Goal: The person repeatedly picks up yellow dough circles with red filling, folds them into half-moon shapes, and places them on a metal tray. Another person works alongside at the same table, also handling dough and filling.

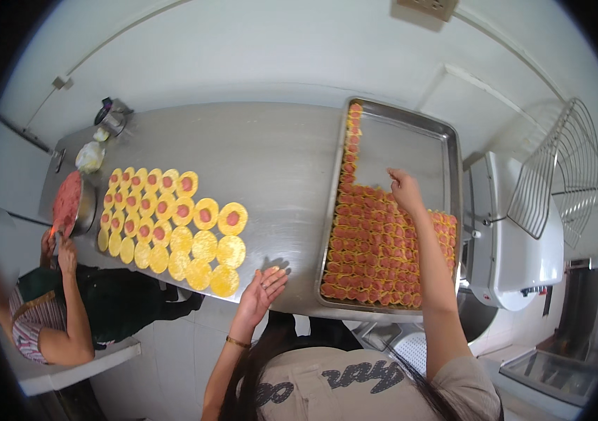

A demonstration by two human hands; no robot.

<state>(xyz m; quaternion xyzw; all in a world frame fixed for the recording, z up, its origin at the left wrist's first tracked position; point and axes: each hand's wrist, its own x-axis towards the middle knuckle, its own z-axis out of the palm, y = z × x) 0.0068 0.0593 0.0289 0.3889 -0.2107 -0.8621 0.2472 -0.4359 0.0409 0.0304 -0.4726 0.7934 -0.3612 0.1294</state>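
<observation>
Well, tray (404, 140): right end of worktop (278, 175); prob. heavy, stiff.
L grip (260, 291): apart, empty, nr front edge.
R grip (404, 191): over tray; can't tell if clamped.
Dumplings (370, 259): in tray; prob. soft; hold by sides.

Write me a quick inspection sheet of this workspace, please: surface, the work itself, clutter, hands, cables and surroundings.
Surface: metal table, wrappers on the left, tray on the right.
Job's things: yellow wrappers in rows, many topped with pink filling, the nearest ones bare; tray with filled pieces packed in its near part and lined along its left side.
Clutter: white bag and metal jug, far left.
Hands: left hand open, palm up; right hand over the tray, its grip unclear.
Cables: pale cable or conduit along the wall.
Surroundings: co-worker at a bowl, left; white machine, right.
</observation>
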